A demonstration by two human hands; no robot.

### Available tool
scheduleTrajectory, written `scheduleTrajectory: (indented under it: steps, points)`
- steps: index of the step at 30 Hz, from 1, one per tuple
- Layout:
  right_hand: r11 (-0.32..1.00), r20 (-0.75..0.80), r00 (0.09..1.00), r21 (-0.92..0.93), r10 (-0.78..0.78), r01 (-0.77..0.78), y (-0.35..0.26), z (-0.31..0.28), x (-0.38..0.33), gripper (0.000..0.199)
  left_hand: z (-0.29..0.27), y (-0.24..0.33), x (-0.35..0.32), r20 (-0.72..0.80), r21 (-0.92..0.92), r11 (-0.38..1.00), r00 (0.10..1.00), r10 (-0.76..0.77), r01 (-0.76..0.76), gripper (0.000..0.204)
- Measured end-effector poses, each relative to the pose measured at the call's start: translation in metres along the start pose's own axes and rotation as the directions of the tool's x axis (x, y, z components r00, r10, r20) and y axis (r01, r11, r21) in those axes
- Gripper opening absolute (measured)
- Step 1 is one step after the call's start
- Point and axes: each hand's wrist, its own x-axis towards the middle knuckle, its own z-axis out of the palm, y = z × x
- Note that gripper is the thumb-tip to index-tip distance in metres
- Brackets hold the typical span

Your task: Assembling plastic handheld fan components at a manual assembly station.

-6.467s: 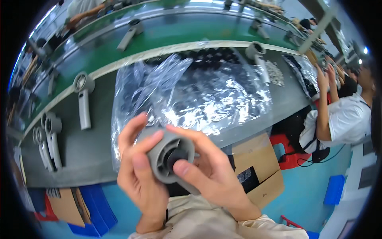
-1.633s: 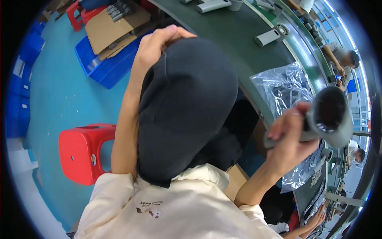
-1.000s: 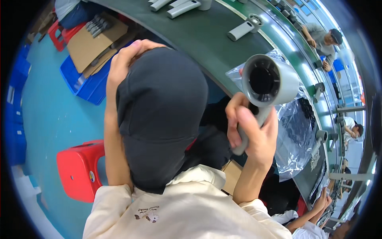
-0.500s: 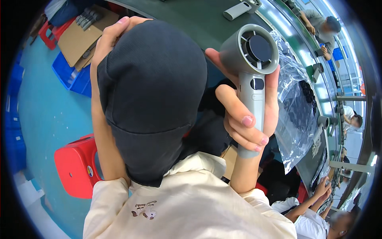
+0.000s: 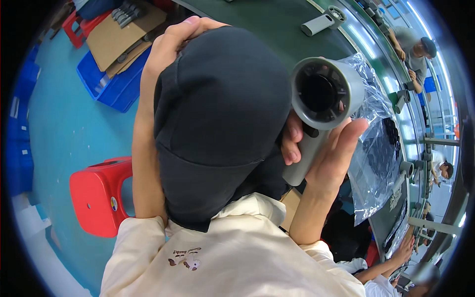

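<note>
In my right hand (image 5: 331, 153) is a grey handheld fan (image 5: 299, 158), its wide round head tipped up and its dark round opening showing. The fingers wrap the handle from the left, while the palm and a raised digit lie along its right side. A black cloth cap (image 5: 222, 104) fills the middle of the view, just left of the fan. My left hand (image 5: 173, 39) is bent over the cap's far left edge. Its fingertips are mostly hidden behind the cloth, so what they hold, if anything, does not show.
Another grey fan (image 5: 319, 24) lies on the green worktable (image 5: 267, 24). A clear plastic bag (image 5: 373, 173) with black parts is at right, near a line with fans and co-workers (image 5: 418, 54). On the left are a red stool (image 5: 94, 198) and a blue crate (image 5: 121, 94) under cardboard (image 5: 121, 42).
The fan has turned and tilted in my right hand, so its head points up more and the handle is foreshortened. My fingers have shifted on it. The whole view has swung slightly.
</note>
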Motion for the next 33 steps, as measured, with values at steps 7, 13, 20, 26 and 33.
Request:
scheduleTrajectory:
  steps: [7,13,20,26,33]
  points:
    - [0.998,-0.008,0.999,-0.046,-0.049,0.049,-0.003,0.002,0.005,0.088,-0.003,0.0,-0.006,-0.066,0.008,0.999,0.997,-0.048,0.049,0.049]
    - [0.442,0.158,0.821,-0.779,-0.549,0.445,-0.01,0.002,0.014,0.077,0.004,0.0,0.0,-0.12,-0.054,0.996,0.99,-0.081,0.075,0.049]
    - [0.559,0.057,0.83,-0.712,-0.556,0.424,-0.005,0.015,0.016,0.067,0.006,0.003,0.0,-0.097,-0.034,0.999,0.995,0.014,-0.018,0.048]
    - [0.279,0.329,0.799,-0.813,-0.504,0.511,-0.038,0.022,0.024,0.078,-0.002,-0.001,0.003,-0.135,0.177,0.984,0.99,0.036,-0.011,0.049]
    - [0.987,-0.095,0.983,0.032,-0.155,0.158,-0.045,-0.006,-0.007,0.091,-0.004,0.035,-0.001,-0.31,0.674,0.738,0.918,0.248,0.028,0.027]
